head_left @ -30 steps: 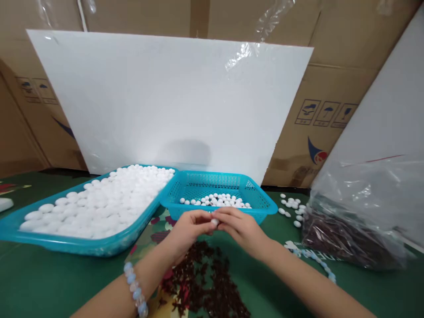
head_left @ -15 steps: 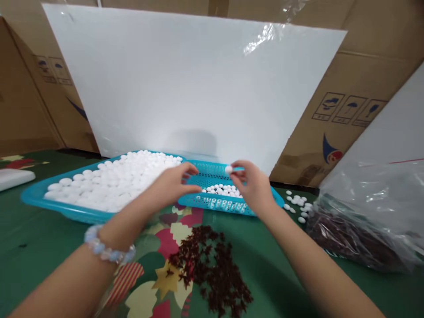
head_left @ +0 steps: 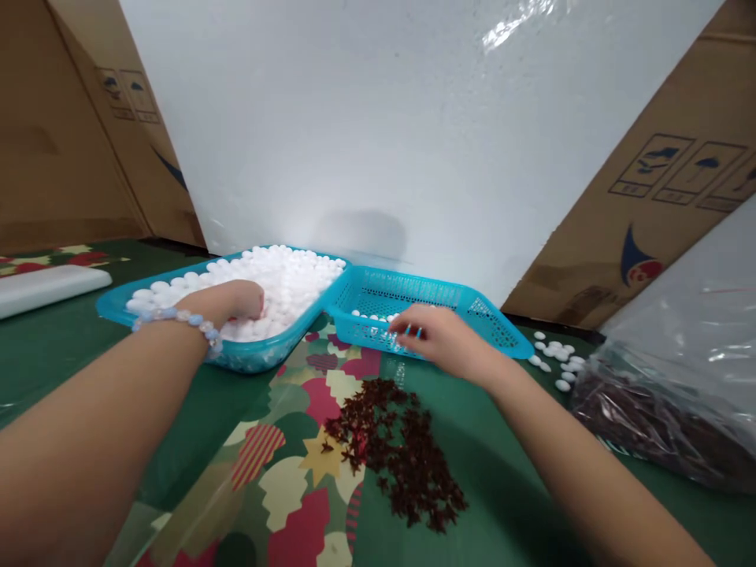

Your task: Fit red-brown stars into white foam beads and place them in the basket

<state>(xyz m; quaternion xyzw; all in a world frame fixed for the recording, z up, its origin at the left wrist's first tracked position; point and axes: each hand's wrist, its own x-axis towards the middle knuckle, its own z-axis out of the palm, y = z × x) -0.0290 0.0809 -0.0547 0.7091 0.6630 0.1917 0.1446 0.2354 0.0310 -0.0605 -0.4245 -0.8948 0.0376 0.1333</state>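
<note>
My left hand (head_left: 239, 302), with a beaded bracelet (head_left: 177, 315) on the wrist, reaches into the wide blue tray (head_left: 268, 346) heaped with white balls (head_left: 283, 276). Its fingers curl down among the balls, and what they hold is hidden. My right hand (head_left: 437, 335) hovers by the near rim of a smaller blue perforated basket (head_left: 413, 287). Its fingers bend downward with gaps between them, and nothing shows in them. A few small white balls (head_left: 363, 316) lie inside that basket, partly behind its front wall. On the table nearer me is a pile of dark red-brown, star-like pieces (head_left: 407, 449).
Loose white balls (head_left: 558, 354) lie right of the basket. Beside them rests a clear plastic bag (head_left: 655, 417) with dark brown contents. A white board (head_left: 366, 126) and cardboard boxes (head_left: 596, 189) stand behind. A white object (head_left: 50, 287) lies at the far left.
My left hand has moved left, from beside the basket into the tray of balls. My right hand has lowered, and the white ball it pinched no longer shows. The view has shifted.
</note>
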